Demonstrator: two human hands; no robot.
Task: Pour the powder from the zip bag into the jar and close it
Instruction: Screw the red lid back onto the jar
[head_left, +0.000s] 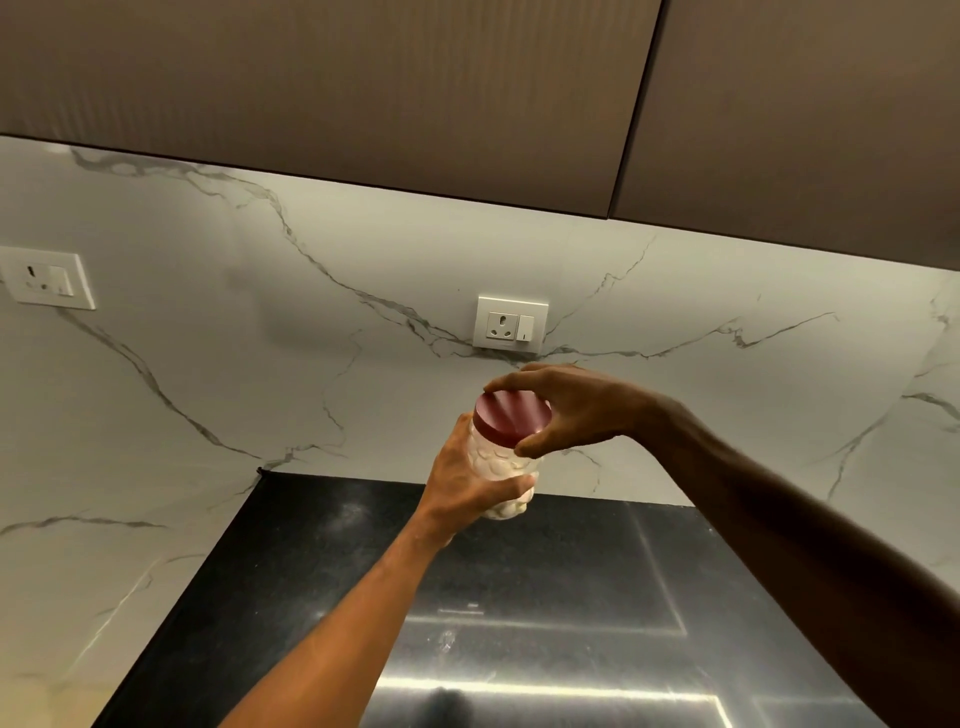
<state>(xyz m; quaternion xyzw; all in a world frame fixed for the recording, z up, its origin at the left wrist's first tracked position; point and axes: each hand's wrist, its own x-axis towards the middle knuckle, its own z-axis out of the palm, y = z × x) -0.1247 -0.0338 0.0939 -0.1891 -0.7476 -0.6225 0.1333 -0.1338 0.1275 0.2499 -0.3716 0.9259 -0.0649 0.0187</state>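
A clear plastic jar (498, 462) with whitish powder inside is held up in the air above the black counter, tilted slightly. My left hand (467, 483) grips its body from the left and below. A dark red round lid (511, 413) sits on the jar's mouth. My right hand (566, 408) holds the lid's rim from the right, fingers over the far edge and thumb on the near edge. No zip bag is in view.
A black stone counter (322, 561) lies below, with a shiny steel surface (545, 675) at the near right. Behind is a white marble wall with a socket (511, 325) just above the hands and another socket (47, 280) at the left. Brown cabinets (363, 88) hang overhead.
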